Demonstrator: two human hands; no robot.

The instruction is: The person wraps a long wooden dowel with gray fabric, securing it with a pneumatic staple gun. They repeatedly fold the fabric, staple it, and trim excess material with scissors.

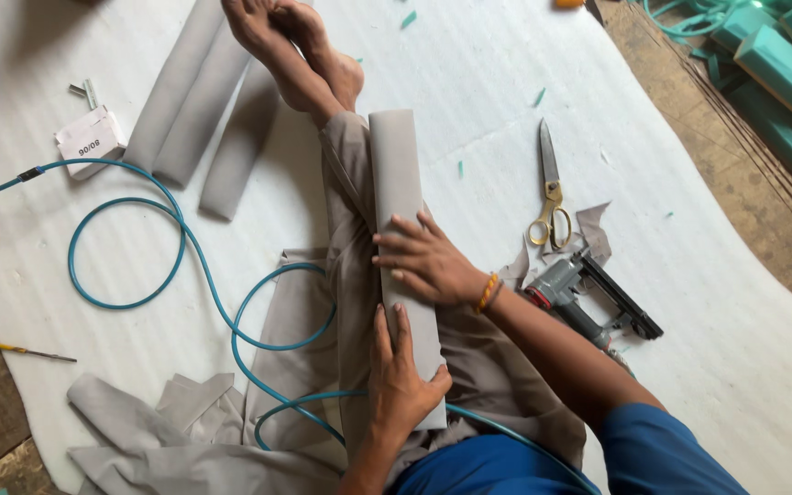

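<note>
"Two hands to enter?" asks the clerk.

"Both. Item one, right hand [425,263]: fingers apart and flat, pressing across the middle of the grey strip [399,174]. Beaded band at the wrist, blue sleeve above."

"Item two?"

"Left hand [401,371]: fingers together on top of the strip's near end, thumb hooked round its right edge, so it is clamped there."

"Where does the strip lie?"

"Lengthwise along the person's outstretched leg, far end towards the bare feet."

"Step in hand?"

"By the look of it, holding and smoothing the cloth cover down flat. Any fastening would call for one hand to let go while the other keeps the cover tight."

"Surroundings?"

"Right of the leg: one air stapler [588,295], near; one pair of scissors [550,197], farther. Left: a blue hose [130,229] in loops, more grey strips [185,101] at the far side, a small white box [89,139], a screwdriver [11,346] at the edge, grey cloth scraps [167,426] near. All on a white foam sheet [708,321]. Teal pieces [781,73] at the far right, off the sheet."
</note>
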